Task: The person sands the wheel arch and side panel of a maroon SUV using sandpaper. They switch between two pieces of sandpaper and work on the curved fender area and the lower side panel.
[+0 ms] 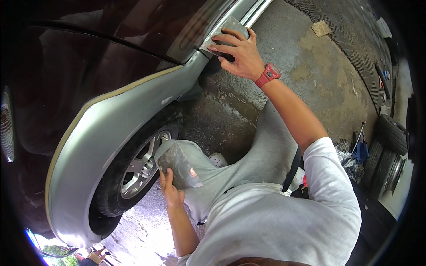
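Note:
Up at the car's door sill, my right hand (242, 55), with a red watch on its wrist, grips a flat grey rectangular plate (235, 27) with curled fingers. The plate lies against the silver-grey lower edge of the dark maroon car body (133, 22). My left hand (171, 190) is in front of my knee, its fingers on the edge of a second thin grey plate (177, 166) with smears on it. Whether either plate is metal or plastic I cannot tell. Between my hands runs the dull grey wheel-arch panel (120, 102), bordered by a tan strip.
Close on the left is a wheel (142, 173) with a silver rim under the arch. On the right, loose tyres (392, 133) lie by a wall, near a blue bag (360, 151). A tan square piece (321, 29) rests on the floor beside a dark mesh mat (350, 48).

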A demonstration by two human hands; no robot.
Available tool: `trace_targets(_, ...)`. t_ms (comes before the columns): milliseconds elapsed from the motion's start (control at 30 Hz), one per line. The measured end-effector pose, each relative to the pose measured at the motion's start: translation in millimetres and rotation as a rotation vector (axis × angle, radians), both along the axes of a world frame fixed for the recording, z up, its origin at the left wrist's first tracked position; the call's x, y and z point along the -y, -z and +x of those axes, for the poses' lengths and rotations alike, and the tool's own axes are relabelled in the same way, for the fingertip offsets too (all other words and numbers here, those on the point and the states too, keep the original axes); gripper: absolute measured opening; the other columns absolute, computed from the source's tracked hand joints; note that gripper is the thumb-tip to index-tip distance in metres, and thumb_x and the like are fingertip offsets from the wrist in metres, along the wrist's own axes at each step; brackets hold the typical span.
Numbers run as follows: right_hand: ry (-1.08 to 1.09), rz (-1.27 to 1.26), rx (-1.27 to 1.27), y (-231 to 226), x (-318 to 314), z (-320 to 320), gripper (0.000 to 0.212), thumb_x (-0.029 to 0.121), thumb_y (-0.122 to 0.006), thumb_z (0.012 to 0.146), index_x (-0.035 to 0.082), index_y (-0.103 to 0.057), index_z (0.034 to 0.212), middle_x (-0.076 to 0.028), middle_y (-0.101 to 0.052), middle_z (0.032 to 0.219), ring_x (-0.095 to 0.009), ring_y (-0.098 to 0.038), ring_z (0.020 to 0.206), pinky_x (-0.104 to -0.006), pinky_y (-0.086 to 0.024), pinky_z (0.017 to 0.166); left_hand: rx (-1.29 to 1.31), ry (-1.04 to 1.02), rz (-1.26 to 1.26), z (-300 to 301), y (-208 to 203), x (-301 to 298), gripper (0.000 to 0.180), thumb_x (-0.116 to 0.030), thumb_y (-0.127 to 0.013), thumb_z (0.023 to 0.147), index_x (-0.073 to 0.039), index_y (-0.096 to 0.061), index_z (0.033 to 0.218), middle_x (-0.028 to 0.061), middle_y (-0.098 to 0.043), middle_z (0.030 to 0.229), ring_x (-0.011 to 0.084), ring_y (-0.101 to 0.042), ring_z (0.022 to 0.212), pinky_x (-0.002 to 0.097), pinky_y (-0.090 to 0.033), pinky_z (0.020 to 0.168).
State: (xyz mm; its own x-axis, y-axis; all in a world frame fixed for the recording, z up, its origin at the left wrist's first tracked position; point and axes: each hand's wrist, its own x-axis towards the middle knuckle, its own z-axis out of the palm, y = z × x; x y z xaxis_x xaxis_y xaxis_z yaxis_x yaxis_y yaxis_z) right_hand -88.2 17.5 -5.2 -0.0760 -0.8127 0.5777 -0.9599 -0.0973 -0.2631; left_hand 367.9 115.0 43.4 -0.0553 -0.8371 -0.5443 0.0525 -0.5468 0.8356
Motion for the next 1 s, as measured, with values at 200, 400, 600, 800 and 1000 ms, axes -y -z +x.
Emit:
trace_targets(200, 0.005, -0.004, 0.037, 9.0, 3.0, 8.6, 0.041, 0.025, -0.072, 0.084, 0.033, -0.077, 0.125, 0.009, -0.065, 0.143, -0.022, -0.052, 0.145, -0.0759, -0.026, 0.117, -0.002, 0.004, 0.001, 0.9, 0.1, -1.2, 0.067, -0.03, -0.063, 0.108, -0.001, -0.039, 0.163, 0.016, -0.051, 0.158, 0.0289, -0.051, 0.143, 0.041, -0.041, 0.119)
trace_targets(400, -0.007, 0.02, 0.033, 8.7, -5.4, -4.1, 0.043, 0.023, -0.072, 0.085, 0.034, -0.077, 0.126, 0.009, -0.064, 0.145, -0.022, -0.051, 0.146, -0.0757, -0.025, 0.118, -0.035, 0.008, -0.011, -4.4, -3.3, 0.6, 0.066, -0.028, -0.062, 0.108, -0.001, -0.038, 0.164, 0.0155, -0.051, 0.158, 0.0284, -0.05, 0.143, 0.0412, -0.041, 0.12)
trace_targets(600, -0.003, 0.038, 0.049, 6.4, 3.6, 3.7, 0.046, 0.022, -0.073, 0.086, 0.036, -0.076, 0.13, 0.009, -0.063, 0.149, -0.022, -0.048, 0.15, -0.0716, -0.023, 0.121, -0.029, -0.006, -0.008, -4.2, -2.1, -0.8, 0.062, -0.026, -0.062, 0.109, -0.002, -0.04, 0.163, 0.0138, -0.052, 0.157, 0.027, -0.052, 0.141, 0.0409, -0.042, 0.118)
trace_targets(800, -0.042, -0.034, 0.101, 34.3, 8.3, 5.6, 0.045, 0.024, -0.077, 0.088, 0.037, -0.076, 0.13, 0.007, -0.061, 0.151, -0.024, -0.045, 0.152, -0.0716, -0.023, 0.123, -0.031, -0.026, 0.015, -2.9, -4.0, -1.3, 0.06, -0.026, -0.062, 0.109, -0.002, -0.043, 0.161, 0.0127, -0.053, 0.156, 0.026, -0.053, 0.14, 0.04, -0.044, 0.117)
trace_targets(1000, -0.071, -0.027, 0.045, 41.3, 8.8, -4.3, 0.048, 0.021, -0.079, 0.085, 0.037, -0.075, 0.13, 0.006, -0.06, 0.151, -0.024, -0.044, 0.152, -0.0725, -0.022, 0.124, 0.017, -0.023, 0.01, -0.4, -2.2, -2.2, 0.062, -0.027, -0.063, 0.109, -0.003, -0.042, 0.162, 0.0129, -0.052, 0.156, 0.0263, -0.052, 0.141, 0.0408, -0.044, 0.117)
